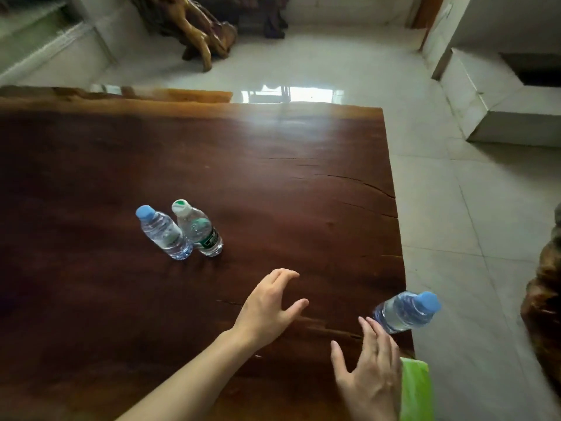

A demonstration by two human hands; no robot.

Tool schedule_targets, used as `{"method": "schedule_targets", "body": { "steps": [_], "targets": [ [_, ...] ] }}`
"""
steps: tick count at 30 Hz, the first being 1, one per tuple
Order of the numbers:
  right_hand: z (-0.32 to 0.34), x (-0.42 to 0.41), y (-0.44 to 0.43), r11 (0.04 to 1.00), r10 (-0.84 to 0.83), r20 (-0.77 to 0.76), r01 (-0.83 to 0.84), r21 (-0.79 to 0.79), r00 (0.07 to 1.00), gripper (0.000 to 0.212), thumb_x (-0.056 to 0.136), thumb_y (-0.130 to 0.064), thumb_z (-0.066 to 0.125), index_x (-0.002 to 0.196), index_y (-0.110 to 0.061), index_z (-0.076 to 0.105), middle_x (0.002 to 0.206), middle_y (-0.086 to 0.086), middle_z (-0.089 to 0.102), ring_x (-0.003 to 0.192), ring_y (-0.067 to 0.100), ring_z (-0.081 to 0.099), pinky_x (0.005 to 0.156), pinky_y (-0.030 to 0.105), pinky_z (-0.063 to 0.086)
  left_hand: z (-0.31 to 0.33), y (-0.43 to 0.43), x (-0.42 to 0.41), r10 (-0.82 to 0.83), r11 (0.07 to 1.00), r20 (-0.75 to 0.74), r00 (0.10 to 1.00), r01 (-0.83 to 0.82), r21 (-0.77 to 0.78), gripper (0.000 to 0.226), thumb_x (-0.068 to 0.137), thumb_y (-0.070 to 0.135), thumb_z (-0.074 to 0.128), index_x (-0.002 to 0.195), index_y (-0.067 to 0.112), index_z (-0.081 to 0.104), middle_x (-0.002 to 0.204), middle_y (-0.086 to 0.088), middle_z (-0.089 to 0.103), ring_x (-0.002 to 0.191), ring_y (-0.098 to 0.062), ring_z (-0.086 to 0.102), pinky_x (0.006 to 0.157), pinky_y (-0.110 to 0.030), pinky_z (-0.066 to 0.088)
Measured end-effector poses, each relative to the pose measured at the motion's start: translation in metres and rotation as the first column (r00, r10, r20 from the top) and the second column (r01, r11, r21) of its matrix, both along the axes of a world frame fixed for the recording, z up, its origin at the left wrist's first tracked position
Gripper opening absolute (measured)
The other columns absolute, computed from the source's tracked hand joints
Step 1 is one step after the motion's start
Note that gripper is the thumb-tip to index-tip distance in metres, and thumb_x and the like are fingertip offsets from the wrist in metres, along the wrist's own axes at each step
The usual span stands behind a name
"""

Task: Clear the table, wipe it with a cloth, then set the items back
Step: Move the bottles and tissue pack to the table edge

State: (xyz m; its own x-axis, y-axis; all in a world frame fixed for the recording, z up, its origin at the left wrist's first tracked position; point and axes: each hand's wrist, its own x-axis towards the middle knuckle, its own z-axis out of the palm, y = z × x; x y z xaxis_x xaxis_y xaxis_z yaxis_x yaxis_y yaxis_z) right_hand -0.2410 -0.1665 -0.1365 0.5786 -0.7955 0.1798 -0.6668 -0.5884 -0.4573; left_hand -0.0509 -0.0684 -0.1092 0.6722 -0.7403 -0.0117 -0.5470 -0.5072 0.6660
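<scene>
Here, both hands' fingers spread, holding nothing — left hand (267, 305) over the table (121, 177), right hand (372, 369) beside a bottle (405, 312).

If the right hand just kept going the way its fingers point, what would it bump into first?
Most likely the blue-capped water bottle standing at the table's right edge. The right hand is open, its fingertips just short of the bottle's base, though the depth is hard to judge.

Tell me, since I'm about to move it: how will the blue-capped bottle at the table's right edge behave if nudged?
The blue-capped bottle stands right by the table edge, so a nudge could well send it off. It is tall and narrow, so probably tippy. It looks mostly full of water, so likely hefty for its size, and its smooth clear plastic may slip in a loose grip.
</scene>
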Motion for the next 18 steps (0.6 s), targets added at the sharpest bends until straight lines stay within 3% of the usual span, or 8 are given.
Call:
{"method": "schedule_targets", "body": {
  "steps": [3,8,14,18],
  "targets": [
    [0.008,0.034,0.01,0.97,0.233,0.011,-0.233,0.069,0.972,0.067,0.067,-0.023,0.089,0.127,-0.005,0.065,0.128,0.013,0.066,0.113,0.035,0.065,0.094,0.049,0.055,0.008,0.037,0.022,0.119,0.992,0.047,0.992,-0.121,0.028,0.042,0.089,0.045,0.063,0.126,0.025,0.06,0.13,0.012,0.058,0.124,-0.007,0.053,0.105,-0.024,0.042],
    [0.019,0.092,0.029,0.85,0.517,0.061,-0.52,0.086,0.854,0.059,0.075,-0.024,0.085,0.128,-0.009,0.064,0.129,0.007,0.064,0.119,0.024,0.062,0.101,0.039,0.052,0.019,0.101,0.054,0.287,0.954,0.073,0.955,-0.292,0.065,0.034,0.091,0.04,0.064,0.121,0.024,0.063,0.126,0.011,0.061,0.12,-0.01,0.057,0.102,-0.029,0.046],
    [0.028,0.163,0.045,0.742,0.661,0.097,-0.667,0.06,0.744,0.043,0.084,-0.027,0.077,0.123,-0.013,0.066,0.125,0.002,0.065,0.118,0.02,0.06,0.102,0.037,0.051,0.023,0.164,0.077,0.429,0.895,0.087,0.899,-0.436,0.095,0.033,0.09,0.038,0.066,0.12,0.023,0.064,0.123,0.007,0.064,0.119,-0.013,0.059,0.102,-0.031,0.046],
    [0.029,0.207,0.051,0.721,0.688,0.085,-0.692,0.04,0.721,0.035,0.086,-0.025,0.074,0.118,-0.013,0.067,0.119,0.001,0.067,0.113,0.02,0.061,0.1,0.034,0.051,0.017,0.187,0.095,0.496,0.861,0.07,0.866,-0.5,0.091,0.038,0.088,0.035,0.07,0.122,0.02,0.064,0.124,0.005,0.064,0.118,-0.017,0.06,0.101,-0.036,0.048]
  ]
}}
